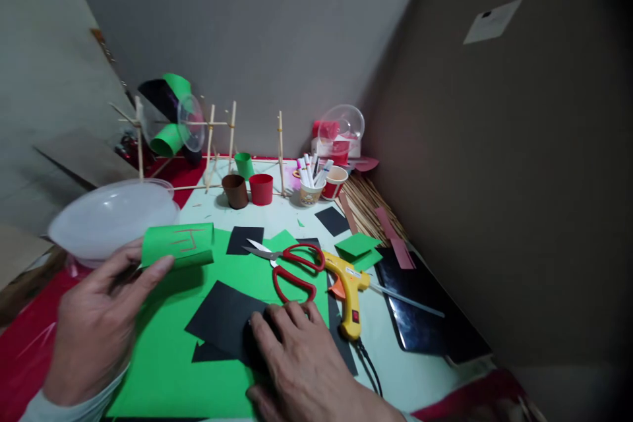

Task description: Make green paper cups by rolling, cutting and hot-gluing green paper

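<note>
One pale desk (395, 359) fills the corner where the walls meet, and a big green paper sheet (163, 369) spreads over its left half, toward the near edge. A frame of thin wooden sticks (281, 145) stands at the far left corner; a translucent plastic bowl (113, 217) sits by the left edge, and a glossy black slab (420, 333), perhaps a tablet, lies along the right edge.

From where I stand, the left hand (106, 316) pinches the near end of a rolled green paper tube (178, 244) between thumb and fingers, above the sheet's left side. The right hand (306, 356) lies palm down, fingers close together and slightly bent, over black card (222, 316); its undersides are hidden, so I cannot tell whether it grips anything. This looks like a pause in paper work, tube held up, card underhand. Any next move seems to call for a light pinch, since the tube's wall could crease.

Room looks tightest for the right hand: a yellow glue gun (352, 303) lies just beside it, cord toward the near edge, and red-handled scissors (273, 256) lie with blades parted, one handle loop right by the fingertips. Leftward over the sheet, there's more room.
</note>
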`<move>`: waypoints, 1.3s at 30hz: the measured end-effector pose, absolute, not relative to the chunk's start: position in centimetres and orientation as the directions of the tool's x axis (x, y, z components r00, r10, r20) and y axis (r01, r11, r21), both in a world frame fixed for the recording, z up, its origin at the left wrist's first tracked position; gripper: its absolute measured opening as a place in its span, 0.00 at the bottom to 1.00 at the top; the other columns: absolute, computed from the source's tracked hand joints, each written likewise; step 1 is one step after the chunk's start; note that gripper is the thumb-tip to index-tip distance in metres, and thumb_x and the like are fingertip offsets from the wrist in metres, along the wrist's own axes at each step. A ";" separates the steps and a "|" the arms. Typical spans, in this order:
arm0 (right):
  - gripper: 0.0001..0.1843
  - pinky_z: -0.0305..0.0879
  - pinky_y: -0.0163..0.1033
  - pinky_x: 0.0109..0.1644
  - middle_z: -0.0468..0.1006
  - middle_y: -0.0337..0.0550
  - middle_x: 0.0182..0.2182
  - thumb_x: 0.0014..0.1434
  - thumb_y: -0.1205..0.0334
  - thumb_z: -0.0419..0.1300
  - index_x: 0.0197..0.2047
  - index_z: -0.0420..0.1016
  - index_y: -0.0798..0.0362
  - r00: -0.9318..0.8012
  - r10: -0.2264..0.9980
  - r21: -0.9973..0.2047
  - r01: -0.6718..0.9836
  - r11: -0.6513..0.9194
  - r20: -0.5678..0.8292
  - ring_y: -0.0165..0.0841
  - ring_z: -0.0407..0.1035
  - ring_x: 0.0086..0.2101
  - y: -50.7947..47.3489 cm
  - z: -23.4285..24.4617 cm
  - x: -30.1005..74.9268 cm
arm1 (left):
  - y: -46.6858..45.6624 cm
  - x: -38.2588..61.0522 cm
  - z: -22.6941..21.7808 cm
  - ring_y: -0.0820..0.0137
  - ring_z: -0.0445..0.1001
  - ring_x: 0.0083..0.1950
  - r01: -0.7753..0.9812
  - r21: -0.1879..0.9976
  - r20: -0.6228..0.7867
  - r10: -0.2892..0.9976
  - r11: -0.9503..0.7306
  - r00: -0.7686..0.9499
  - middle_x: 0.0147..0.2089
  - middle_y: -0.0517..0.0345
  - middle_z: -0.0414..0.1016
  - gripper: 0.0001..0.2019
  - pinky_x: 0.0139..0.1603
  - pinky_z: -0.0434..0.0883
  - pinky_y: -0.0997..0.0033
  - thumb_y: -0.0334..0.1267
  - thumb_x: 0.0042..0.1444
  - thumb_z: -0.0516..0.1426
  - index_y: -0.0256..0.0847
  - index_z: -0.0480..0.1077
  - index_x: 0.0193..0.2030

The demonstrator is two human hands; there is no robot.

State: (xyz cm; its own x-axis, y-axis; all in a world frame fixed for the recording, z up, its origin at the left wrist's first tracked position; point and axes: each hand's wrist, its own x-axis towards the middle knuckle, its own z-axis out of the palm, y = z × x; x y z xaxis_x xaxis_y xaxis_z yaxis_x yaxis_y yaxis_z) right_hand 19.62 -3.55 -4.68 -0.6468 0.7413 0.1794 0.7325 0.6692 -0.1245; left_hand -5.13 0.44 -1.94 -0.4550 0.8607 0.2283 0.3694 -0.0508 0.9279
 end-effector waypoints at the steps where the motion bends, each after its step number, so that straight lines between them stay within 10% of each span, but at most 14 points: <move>1: 0.41 0.74 0.57 0.46 0.81 0.57 0.48 0.54 0.42 0.70 0.63 0.69 0.58 -0.655 0.727 -0.104 0.724 0.682 0.205 0.50 0.75 0.43 -3.4 -5.2 19.6 | 0.4 -4.8 -1.4 0.55 0.77 0.58 0.361 0.932 0.220 0.853 -0.040 -0.474 0.50 0.62 0.82 0.16 0.70 0.70 0.53 0.52 0.50 0.66 0.45 0.78 0.41; 6: 0.27 0.70 0.54 0.43 0.83 0.56 0.43 0.61 0.52 0.65 0.59 0.71 0.57 -0.689 0.651 0.004 0.688 0.726 0.319 0.46 0.75 0.37 -3.0 -7.0 19.4 | 0.4 -4.0 -0.3 0.51 0.74 0.63 0.258 0.965 0.173 0.828 -0.036 -0.533 0.52 0.57 0.80 0.18 0.72 0.66 0.52 0.53 0.44 0.68 0.45 0.78 0.37; 12: 0.47 0.68 0.51 0.43 0.83 0.56 0.46 0.48 0.26 0.68 0.58 0.72 0.54 -0.687 0.628 0.032 0.684 0.729 0.366 0.47 0.73 0.40 -2.6 -7.5 19.2 | 0.6 -3.9 -0.6 0.47 0.72 0.68 0.044 0.998 0.066 0.825 -0.049 -0.562 0.54 0.56 0.83 0.20 0.76 0.62 0.49 0.49 0.38 0.72 0.44 0.80 0.38; 21: 0.34 0.68 0.51 0.44 0.84 0.52 0.45 0.52 0.43 0.72 0.56 0.75 0.54 -0.654 0.646 0.000 0.703 0.711 0.393 0.46 0.74 0.39 -2.9 -6.2 19.0 | 0.8 -3.6 -0.7 0.50 0.75 0.67 -0.227 0.971 -0.048 0.862 -0.079 -0.504 0.54 0.57 0.86 0.24 0.71 0.72 0.56 0.50 0.35 0.77 0.45 0.83 0.39; 27: 0.36 0.69 0.49 0.43 0.84 0.54 0.47 0.51 0.42 0.72 0.57 0.76 0.54 -0.638 0.681 -0.023 0.724 0.690 0.359 0.47 0.75 0.41 -2.3 -5.4 19.0 | 0.3 -3.4 -0.9 0.53 0.72 0.70 -0.189 0.968 0.061 0.891 -0.162 -0.450 0.70 0.59 0.74 0.14 0.63 0.78 0.68 0.47 0.46 0.74 0.45 0.82 0.37; 39: 0.15 0.64 0.46 0.38 0.84 0.45 0.31 0.59 0.75 0.56 0.47 0.79 0.60 -0.723 0.517 0.046 0.600 0.798 0.459 0.38 0.72 0.29 -2.0 -2.9 19.1 | -0.9 -4.1 -1.0 0.66 0.71 0.71 0.126 0.946 0.324 0.890 -0.299 -0.321 0.71 0.66 0.72 0.03 0.62 0.73 0.81 0.42 0.64 0.64 0.50 0.81 0.40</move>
State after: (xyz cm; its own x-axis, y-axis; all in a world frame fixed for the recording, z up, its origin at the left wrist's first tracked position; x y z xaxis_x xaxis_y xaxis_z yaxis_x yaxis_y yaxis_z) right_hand 19.06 -1.97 -2.92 -0.7228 0.5170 0.4586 0.6004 0.7984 0.0462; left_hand -4.08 -0.87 -0.99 -0.3206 0.8900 0.3242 0.1261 -0.2991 0.9459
